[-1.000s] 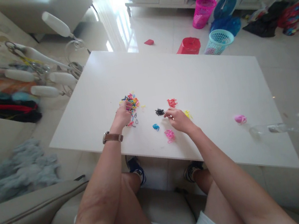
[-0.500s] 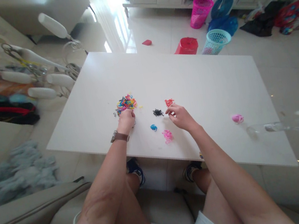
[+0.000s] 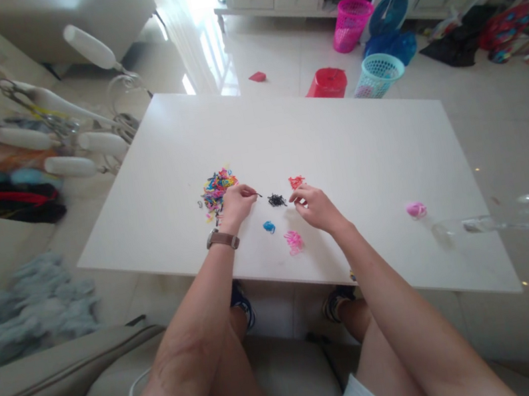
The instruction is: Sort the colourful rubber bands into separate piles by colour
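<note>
My left hand (image 3: 239, 202) pinches a thin black rubber band (image 3: 258, 193) between thumb and fingertips, beside a heap of mixed-colour rubber bands (image 3: 217, 189) that it partly covers. To its right lies a small pile of black rubber bands (image 3: 276, 201). My right hand (image 3: 314, 206) hovers just right of that pile, its fingers curved and a little apart, with nothing visible in them. Just beyond those fingers is a pile of red rubber bands (image 3: 297, 182). Closer to me sit a small blue bunch (image 3: 268, 226) and a pink pile (image 3: 294, 241).
All the piles rest on a white table (image 3: 337, 145). A purple-pink bundle (image 3: 417, 210) and a clear glass-like object (image 3: 472, 226) are on its right side. Beyond the far edge stand a red bin (image 3: 328, 83) and a light-blue basket (image 3: 378, 75). A white lamp (image 3: 89, 46) is at the left.
My left hand has lifted from the mixed heap and moved right towards the black pile, a black rubber band now showing at its fingertips. My right hand has stayed nearly in place.
</note>
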A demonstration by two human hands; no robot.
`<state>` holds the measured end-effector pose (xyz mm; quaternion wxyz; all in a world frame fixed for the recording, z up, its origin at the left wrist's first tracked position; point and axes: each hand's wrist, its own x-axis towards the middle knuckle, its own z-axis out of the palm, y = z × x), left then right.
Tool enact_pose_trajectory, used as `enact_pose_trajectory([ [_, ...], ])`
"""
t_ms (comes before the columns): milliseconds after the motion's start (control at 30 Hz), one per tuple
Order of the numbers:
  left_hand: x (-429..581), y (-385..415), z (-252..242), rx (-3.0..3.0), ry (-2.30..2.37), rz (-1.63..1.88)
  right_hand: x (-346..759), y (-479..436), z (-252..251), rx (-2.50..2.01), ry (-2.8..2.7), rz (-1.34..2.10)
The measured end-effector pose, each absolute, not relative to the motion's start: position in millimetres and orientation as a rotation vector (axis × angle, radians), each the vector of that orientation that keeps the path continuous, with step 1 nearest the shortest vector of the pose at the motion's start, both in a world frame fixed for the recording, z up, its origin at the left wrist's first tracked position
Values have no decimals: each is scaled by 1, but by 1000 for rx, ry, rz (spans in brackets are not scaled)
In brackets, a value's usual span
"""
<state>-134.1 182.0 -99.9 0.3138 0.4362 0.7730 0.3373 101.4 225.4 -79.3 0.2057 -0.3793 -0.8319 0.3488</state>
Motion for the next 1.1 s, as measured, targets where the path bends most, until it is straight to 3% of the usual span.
enact_pose_trajectory([
  [767,-101,195,-120,1255,2128,672,107,224,-71,-1049,-2339,965],
  [1100,-165,175,-102,1246,2384,566,108,224,-75,-1057,-2346,969],
])
